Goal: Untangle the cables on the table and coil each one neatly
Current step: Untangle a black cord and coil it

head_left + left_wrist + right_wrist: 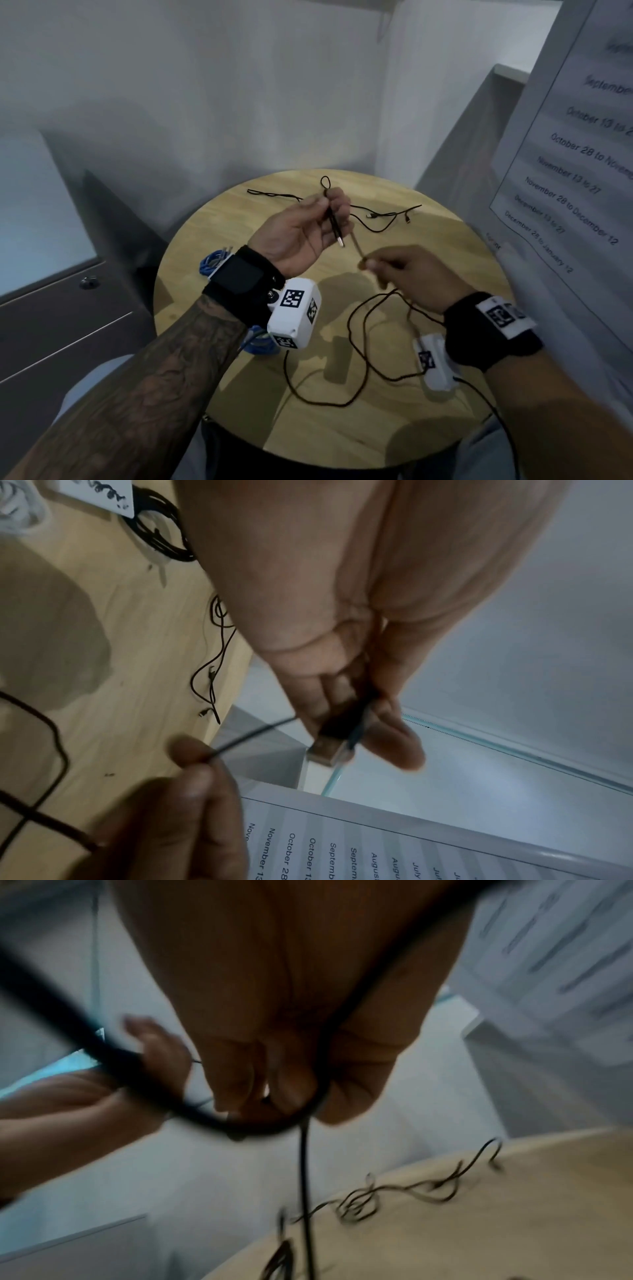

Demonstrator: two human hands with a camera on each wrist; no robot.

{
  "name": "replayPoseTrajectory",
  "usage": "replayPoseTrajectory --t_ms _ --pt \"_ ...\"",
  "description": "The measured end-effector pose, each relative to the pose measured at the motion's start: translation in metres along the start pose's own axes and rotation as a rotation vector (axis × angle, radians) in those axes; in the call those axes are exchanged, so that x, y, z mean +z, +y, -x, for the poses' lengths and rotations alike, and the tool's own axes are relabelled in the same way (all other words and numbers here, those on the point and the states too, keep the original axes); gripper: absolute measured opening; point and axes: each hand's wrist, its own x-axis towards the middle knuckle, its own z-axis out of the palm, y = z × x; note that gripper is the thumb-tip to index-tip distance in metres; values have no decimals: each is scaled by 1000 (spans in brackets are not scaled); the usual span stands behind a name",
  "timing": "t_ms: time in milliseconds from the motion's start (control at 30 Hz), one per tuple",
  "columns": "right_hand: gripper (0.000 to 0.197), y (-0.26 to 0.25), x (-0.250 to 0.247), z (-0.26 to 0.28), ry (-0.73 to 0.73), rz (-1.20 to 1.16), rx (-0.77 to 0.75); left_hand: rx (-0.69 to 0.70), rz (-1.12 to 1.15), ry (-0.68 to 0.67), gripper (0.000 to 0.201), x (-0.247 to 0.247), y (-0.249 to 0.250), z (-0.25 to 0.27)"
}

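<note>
Above the round wooden table (428,428) my left hand (329,209) pinches a black USB cable just behind its plug (337,234), and a small loop sticks up past the fingertips. In the left wrist view the metal USB plug (325,752) points out from under the thumb. My right hand (368,263) pinches the same black cable (356,245) lower down; its slack (356,342) hangs in loops over the table. The right wrist view is blurred and shows the cable (304,1177) dropping from my curled fingers (291,1093).
A thin black cable (380,219) with small plugs lies spread across the far side of the table. A coiled blue cable (214,262) sits at the left edge behind my left wrist. A printed schedule sheet (575,154) hangs close on the right, drawers (68,325) stand left.
</note>
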Motion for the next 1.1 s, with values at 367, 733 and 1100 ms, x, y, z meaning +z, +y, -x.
replayPoseTrajectory --t_ms 367,733,1100 --pt "12 -33 12 11 -157 -110 -26 308 -686 222 19 -16 -25 5" --pt "12 -12 -15 -3 356 -342 -69 -184 -773 -96 28 1 -21 14" --pt "20 -30 34 7 -104 -46 -49 151 -84 236 21 -11 -14 9"
